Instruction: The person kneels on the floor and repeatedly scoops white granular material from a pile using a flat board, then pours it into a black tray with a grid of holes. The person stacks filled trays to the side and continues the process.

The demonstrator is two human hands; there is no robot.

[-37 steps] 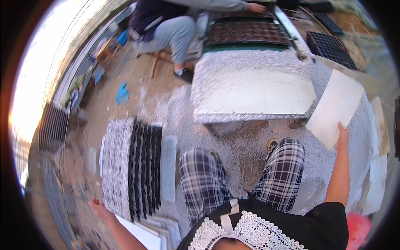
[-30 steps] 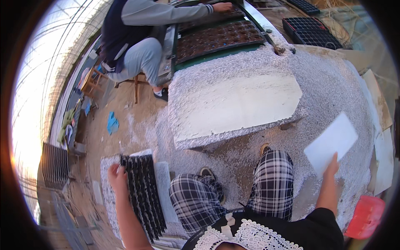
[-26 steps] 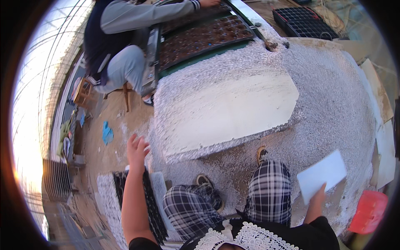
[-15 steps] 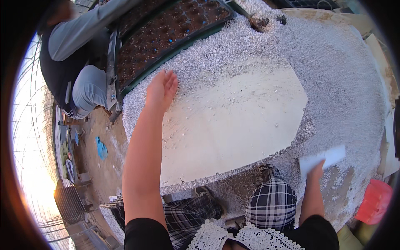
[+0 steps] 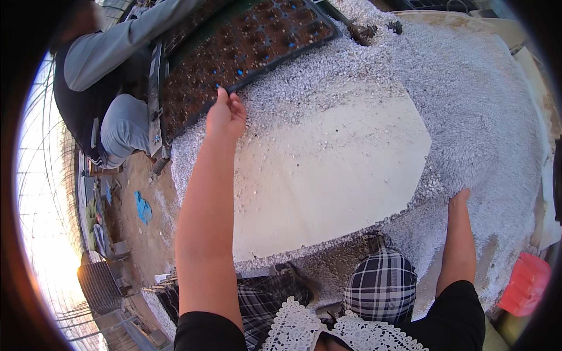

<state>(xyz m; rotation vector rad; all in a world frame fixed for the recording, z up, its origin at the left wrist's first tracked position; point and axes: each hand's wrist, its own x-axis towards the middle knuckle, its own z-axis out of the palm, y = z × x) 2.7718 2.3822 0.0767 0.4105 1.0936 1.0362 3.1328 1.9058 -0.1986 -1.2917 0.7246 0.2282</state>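
Just beyond left hand (image 5: 227, 115), soil-filled tray (image 5: 293, 55), rim pinched; right hand (image 5: 460, 197) at white granules (image 5: 480, 111), grip unclear.

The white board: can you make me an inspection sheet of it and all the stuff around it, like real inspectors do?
Surface: board partly bare, with white granules along its far side and spread past its right edge.
Job's things: dark tray with many cells, brown filling and a few blue bits, at the board's far left.
Clutter: crumpled blue cloth on the floor at left; red plastic thing at lower right.
Hands: left hand grips the tray's near edge; right hand is in the granules, mostly hidden, so what it holds can't be told.
Cables: nothing seen.
Surroundings: another person in grey sleeves at upper left.
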